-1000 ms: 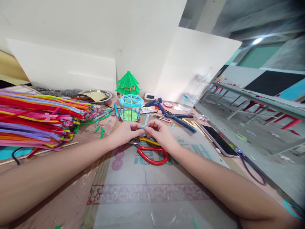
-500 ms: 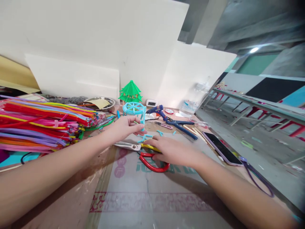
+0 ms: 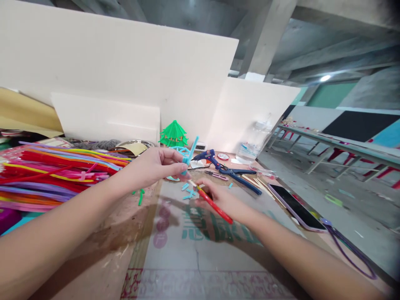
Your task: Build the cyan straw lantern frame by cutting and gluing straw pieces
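Observation:
My left hand [image 3: 164,164] is closed in a pinch on a light blue pipe-cleaner frame [image 3: 193,148], one straight post of which slants up past the fingertips. Behind those fingers, part of its spoked ring shows. My right hand [image 3: 218,198] grips scissors [image 3: 215,205] with red and yellow handles, seen nearly edge-on. The blades point toward the left fingertips and are partly hidden there; whether they touch the frame I cannot tell. Below the hands lie several short blue cuttings [image 3: 189,194]. A green pointed-roof model [image 3: 174,133] stands behind.
Bundles of coloured pipe cleaners [image 3: 56,175] fill the left side. Beyond my right hand lie a blue glue gun [image 3: 208,156], dark blue pliers [image 3: 242,179] and a pink-handled cutter [image 3: 217,176]. A phone [image 3: 295,206] rests near the right edge; a clear plastic bottle [image 3: 251,143] stands behind.
My right hand has lifted the scissors off the table and turned them edge-on toward the left hand. The blue frame has tilted in my left hand. The view has shifted slightly upward.

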Available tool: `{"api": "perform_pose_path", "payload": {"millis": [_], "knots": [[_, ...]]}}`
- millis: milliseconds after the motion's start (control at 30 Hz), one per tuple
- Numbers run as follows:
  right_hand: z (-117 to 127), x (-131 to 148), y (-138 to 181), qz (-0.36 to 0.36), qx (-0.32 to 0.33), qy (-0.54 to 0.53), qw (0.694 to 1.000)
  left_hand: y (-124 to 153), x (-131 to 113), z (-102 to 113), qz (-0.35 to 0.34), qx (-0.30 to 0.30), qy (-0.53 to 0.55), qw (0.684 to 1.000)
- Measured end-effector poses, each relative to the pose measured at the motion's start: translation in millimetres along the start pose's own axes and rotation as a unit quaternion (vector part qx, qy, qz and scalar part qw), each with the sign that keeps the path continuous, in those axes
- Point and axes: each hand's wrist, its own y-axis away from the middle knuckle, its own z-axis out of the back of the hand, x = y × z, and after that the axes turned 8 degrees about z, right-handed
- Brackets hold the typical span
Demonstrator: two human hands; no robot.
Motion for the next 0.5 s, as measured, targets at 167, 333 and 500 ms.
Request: {"api": "perform_pose_path", "payload": {"millis": [167, 333, 500], "knots": [[25.7, -2.8, -2.5, -0.004, -0.047, -0.04, 0.998, 2.6, -4.2, 15.3, -0.007, -0.044, -0.008, 0.999], [42.0, -11.3, -2.5, 0.061, -0.049, 0.011, 0.997, -6.9, 3.1, 22.3, 0.001, -0.069, -0.005, 0.998], [38.0, 0.2, 0.4, 0.076, -0.036, 0.043, 0.996, -12.8, 13.6, 19.6, 0.005, -0.042, -0.034, 0.999]]}}
